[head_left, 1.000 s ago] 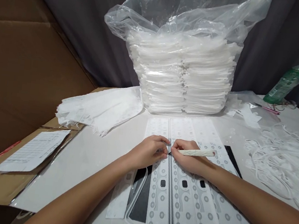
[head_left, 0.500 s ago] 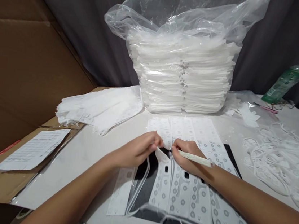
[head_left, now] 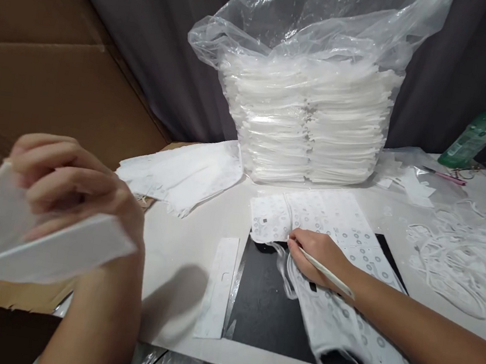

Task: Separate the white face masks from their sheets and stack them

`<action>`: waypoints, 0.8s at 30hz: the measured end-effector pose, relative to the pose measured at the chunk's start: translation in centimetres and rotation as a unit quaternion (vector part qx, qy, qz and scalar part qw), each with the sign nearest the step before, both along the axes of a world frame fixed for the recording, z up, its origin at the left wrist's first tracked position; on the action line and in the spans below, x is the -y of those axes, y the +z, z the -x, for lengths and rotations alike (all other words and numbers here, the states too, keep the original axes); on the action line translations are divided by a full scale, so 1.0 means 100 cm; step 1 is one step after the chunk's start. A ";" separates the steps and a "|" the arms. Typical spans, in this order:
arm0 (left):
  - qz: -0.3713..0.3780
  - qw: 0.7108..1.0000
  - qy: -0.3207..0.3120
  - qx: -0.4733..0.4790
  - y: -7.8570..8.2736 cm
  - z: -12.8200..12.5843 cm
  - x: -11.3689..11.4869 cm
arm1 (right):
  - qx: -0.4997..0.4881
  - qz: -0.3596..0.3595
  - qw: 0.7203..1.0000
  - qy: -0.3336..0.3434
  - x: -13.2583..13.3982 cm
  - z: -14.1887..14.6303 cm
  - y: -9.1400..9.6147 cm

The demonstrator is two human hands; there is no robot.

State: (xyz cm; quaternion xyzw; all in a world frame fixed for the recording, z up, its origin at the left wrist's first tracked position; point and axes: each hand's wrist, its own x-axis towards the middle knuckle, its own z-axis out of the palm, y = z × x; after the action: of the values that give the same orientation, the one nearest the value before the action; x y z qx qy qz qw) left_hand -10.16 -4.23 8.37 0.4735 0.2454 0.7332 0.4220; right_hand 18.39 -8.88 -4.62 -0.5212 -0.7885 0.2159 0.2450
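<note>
My left hand [head_left: 78, 185] is raised at the left, its fingers closed on a folded white strip [head_left: 70, 249] of thin sheet material. My right hand [head_left: 319, 259] holds a slim pen-like tool [head_left: 327, 272] with a white wrapped handle; the tip is hidden at my fingers. That hand rests on a white sheet with grey ring marks and cut-outs [head_left: 335, 329], whose loose left edge is lifted. Under it lies a black mat [head_left: 272, 304]. Another marked white sheet [head_left: 328, 213] lies just beyond my fingers. A narrow white strip [head_left: 217, 288] lies left of the mat.
A clear plastic bag [head_left: 303, 124] full of stacked white sheets stands at the back. Loose sheets [head_left: 186, 172] lie left of it. At the right are a heap of white offcuts [head_left: 463, 262], a pink-handled tool [head_left: 451, 178] and a green bottle [head_left: 479, 134]. Cardboard [head_left: 38, 80] rises at the left.
My left hand has moved from the mat up and left, carrying the white strip. My right hand stays on the sheets with the tool. The sheet's left part has shifted right, baring the mat.
</note>
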 end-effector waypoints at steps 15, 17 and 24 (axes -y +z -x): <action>0.035 0.712 -0.106 -0.694 -0.098 -0.014 0.018 | -0.221 0.070 0.972 -0.045 -0.002 -0.012 -0.008; 0.031 0.700 -0.095 -0.707 -0.097 -0.014 0.017 | -0.224 0.074 0.971 -0.047 -0.002 -0.012 -0.008; 0.061 0.695 0.044 -0.715 -0.106 -0.025 0.016 | -0.227 0.087 0.969 -0.053 -0.003 -0.012 -0.007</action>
State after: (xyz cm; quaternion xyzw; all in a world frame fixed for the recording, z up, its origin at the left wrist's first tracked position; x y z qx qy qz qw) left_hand -7.64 -5.85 -2.19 0.8169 0.5375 0.1750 0.1145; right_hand 19.57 -8.58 -5.28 -0.5188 -0.6616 0.3828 0.3828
